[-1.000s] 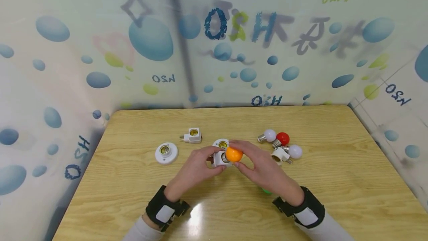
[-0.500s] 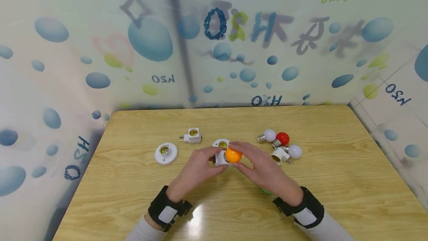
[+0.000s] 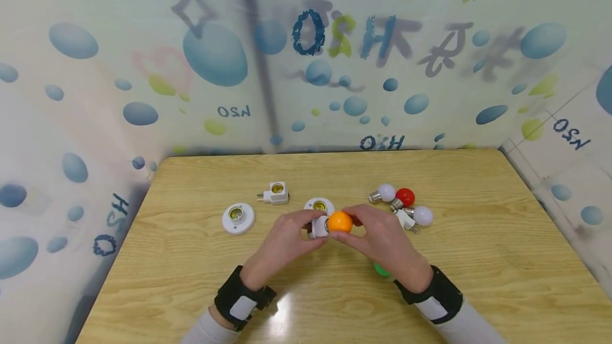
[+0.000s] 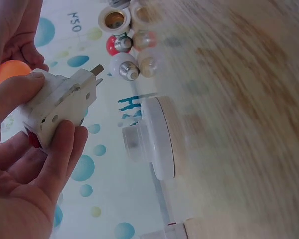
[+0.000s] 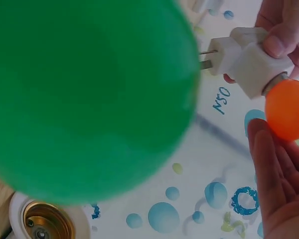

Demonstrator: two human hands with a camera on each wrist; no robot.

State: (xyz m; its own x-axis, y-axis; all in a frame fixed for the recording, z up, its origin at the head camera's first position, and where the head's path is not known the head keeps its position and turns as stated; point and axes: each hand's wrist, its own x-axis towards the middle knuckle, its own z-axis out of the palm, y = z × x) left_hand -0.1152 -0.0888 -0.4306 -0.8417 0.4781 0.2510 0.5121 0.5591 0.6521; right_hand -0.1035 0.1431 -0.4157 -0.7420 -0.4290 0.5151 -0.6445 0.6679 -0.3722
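My left hand grips a white plug-in lamp socket between thumb and fingers, above the table. An orange light bulb sits at the socket's mouth, a strip of its metal base showing between them in the right wrist view. My right hand holds the bulb's round end with thumb and fingertips. The socket's two metal prongs point away from the left hand. Just behind the hands lies a round white lamp holder, partly covered. A green bulb lies under the right hand, mostly hidden.
On the left of the wooden table are another round lamp holder and a plug-in socket. To the right lie a red bulb, white bulbs and one more plug-in socket. A patterned wall stands behind.
The orange bulb and socket have shifted slightly right and turned, so the socket's mouth faces more sideways. My right fingers have moved round the bulb to its right side.
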